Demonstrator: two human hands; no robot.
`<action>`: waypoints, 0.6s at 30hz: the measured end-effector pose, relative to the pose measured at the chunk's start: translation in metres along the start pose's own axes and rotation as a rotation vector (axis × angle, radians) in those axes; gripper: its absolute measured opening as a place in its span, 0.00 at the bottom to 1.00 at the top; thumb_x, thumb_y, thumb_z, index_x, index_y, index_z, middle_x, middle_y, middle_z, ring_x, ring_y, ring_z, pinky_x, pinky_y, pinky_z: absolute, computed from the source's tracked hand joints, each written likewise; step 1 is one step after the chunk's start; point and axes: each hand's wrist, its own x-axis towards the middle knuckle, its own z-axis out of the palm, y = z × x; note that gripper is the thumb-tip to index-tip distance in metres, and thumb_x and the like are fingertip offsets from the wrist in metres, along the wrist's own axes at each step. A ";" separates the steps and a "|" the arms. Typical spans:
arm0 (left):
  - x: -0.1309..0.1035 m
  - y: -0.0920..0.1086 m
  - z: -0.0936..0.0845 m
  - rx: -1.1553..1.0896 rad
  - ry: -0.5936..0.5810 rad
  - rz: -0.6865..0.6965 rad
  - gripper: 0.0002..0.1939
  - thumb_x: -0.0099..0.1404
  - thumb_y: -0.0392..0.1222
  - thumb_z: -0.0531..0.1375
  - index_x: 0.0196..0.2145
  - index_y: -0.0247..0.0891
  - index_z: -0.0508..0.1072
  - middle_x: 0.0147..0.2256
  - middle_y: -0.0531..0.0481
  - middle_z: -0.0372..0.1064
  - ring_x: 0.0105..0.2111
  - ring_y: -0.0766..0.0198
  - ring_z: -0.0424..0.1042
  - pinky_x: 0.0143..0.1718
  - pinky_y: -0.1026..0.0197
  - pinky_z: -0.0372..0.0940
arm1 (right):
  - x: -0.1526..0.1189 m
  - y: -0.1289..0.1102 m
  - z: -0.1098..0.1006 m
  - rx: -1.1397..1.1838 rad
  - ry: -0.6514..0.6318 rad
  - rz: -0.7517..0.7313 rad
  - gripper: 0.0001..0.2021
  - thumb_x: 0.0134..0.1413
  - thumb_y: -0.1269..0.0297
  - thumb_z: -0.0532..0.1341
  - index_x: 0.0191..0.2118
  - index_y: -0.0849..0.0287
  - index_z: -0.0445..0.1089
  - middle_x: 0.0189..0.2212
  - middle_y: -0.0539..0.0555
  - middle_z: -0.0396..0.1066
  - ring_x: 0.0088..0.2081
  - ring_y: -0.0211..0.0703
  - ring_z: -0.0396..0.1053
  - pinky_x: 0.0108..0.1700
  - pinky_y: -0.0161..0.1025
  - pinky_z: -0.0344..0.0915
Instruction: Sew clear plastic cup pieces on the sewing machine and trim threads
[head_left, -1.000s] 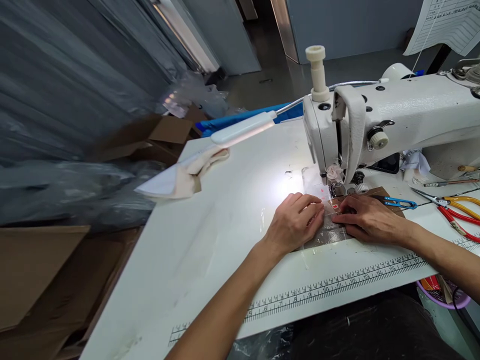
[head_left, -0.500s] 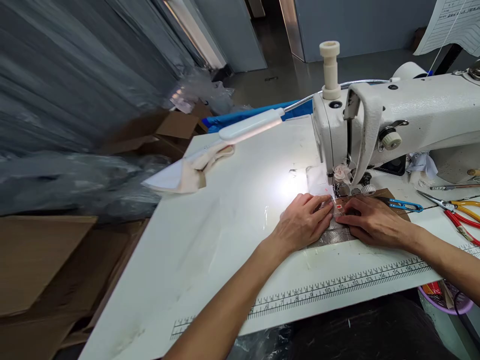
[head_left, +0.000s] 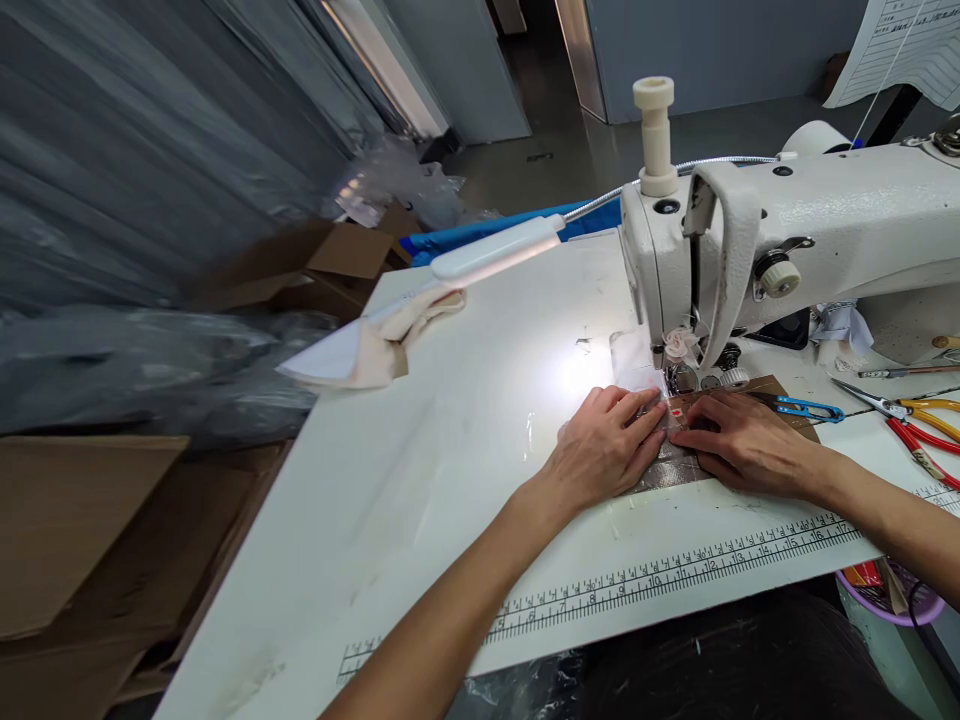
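A white sewing machine stands at the right, its needle area just beyond my hands. My left hand lies flat with fingers extended on the left part of a white and brownish translucent piece. On the right part of that piece rests my right hand, its fingers bent but apart, thumb toward the left hand. A small red mark shows on the piece between the hands. Blue thread snips lie just right of my right hand.
A lit lamp bar reaches over the white table. Cream cloth hangs at the table's left edge. Pliers with red handles and yellow-handled scissors lie at the right. Cardboard boxes stand at the left, a purple basket below right.
The whole view has shifted slightly left. Both hands stay in nearly the same place on the piece beside the needle area.
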 end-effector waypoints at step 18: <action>0.009 -0.013 0.000 -0.028 -0.150 -0.053 0.21 0.72 0.45 0.47 0.50 0.29 0.71 0.48 0.38 0.73 0.42 0.52 0.68 0.39 0.50 0.62 | 0.004 -0.004 0.003 -0.121 0.008 0.066 0.15 0.62 0.75 0.48 0.49 0.61 0.67 0.40 0.60 0.67 0.41 0.48 0.68 0.40 0.47 0.72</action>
